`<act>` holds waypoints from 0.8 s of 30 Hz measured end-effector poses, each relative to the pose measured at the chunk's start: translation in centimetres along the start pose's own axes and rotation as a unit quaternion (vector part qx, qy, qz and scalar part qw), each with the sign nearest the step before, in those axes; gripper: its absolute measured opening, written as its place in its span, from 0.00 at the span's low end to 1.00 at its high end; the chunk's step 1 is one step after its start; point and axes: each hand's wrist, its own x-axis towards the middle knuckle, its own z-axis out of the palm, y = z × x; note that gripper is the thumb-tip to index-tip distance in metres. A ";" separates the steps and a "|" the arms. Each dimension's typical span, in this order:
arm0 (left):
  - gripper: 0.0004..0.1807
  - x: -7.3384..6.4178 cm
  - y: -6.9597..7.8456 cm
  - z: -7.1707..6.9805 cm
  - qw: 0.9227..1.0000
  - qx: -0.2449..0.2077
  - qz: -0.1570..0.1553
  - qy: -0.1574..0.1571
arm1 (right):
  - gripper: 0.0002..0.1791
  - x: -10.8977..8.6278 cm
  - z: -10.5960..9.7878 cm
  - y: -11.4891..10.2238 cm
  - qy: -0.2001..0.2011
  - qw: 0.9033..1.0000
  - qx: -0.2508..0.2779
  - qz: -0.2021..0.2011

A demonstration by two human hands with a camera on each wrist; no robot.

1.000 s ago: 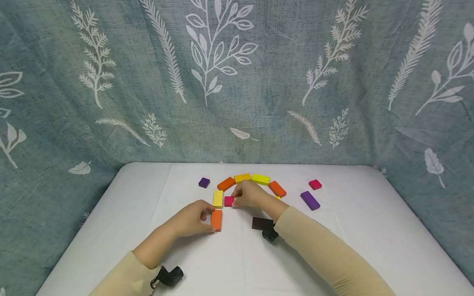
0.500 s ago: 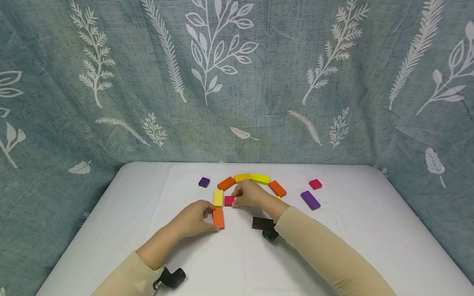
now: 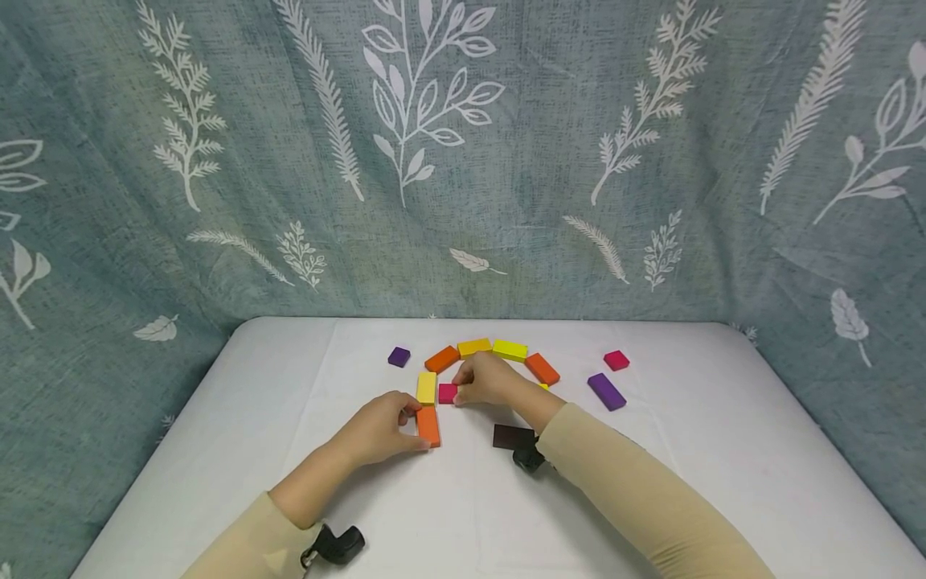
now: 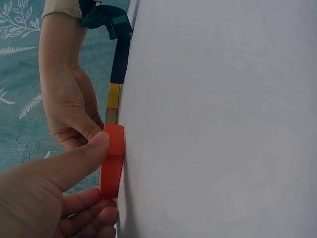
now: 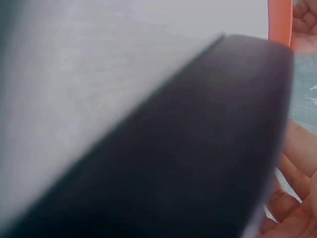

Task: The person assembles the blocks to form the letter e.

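Observation:
My left hand [image 3: 376, 428] grips an orange block [image 3: 428, 426] lengthwise between thumb and fingers, as the left wrist view shows with the orange block [image 4: 113, 173] lying at the thumb tip. Its far end meets the near end of a yellow block [image 3: 427, 388]. Further in, my right hand [image 3: 490, 381] has thumb and fingertips at the right end of a pink block [image 3: 447, 393], apparently pinching it; the fingers hide part of that block. A dark brown block [image 3: 510, 437] lies below my right wrist.
An arc of blocks curves behind my hands: orange [image 3: 442, 359], amber [image 3: 473, 347], yellow [image 3: 510, 351] and orange [image 3: 542, 369]. Loose purple [image 3: 399, 357], violet [image 3: 606, 392] and red [image 3: 616, 360] blocks lie outside it. The right wrist view is largely covered by a dark blurred shape [image 5: 188, 148].
My left hand has slid the orange block slightly away from me and to the right, closing its gap to the yellow block. The right hand has stayed put.

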 end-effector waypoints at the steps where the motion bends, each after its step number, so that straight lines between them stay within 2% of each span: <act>1: 0.32 0.0 0.0 0.0 1.000 -0.001 0.000 0.001 | 0.08 0.0 0.0 0.0 0.000 1.000 -0.001 -0.001; 24: 0.31 0.2 -0.2 0.1 1.000 -0.005 0.006 0.004 | 0.08 -0.1 -0.1 -0.2 -0.002 1.000 -0.007 -0.001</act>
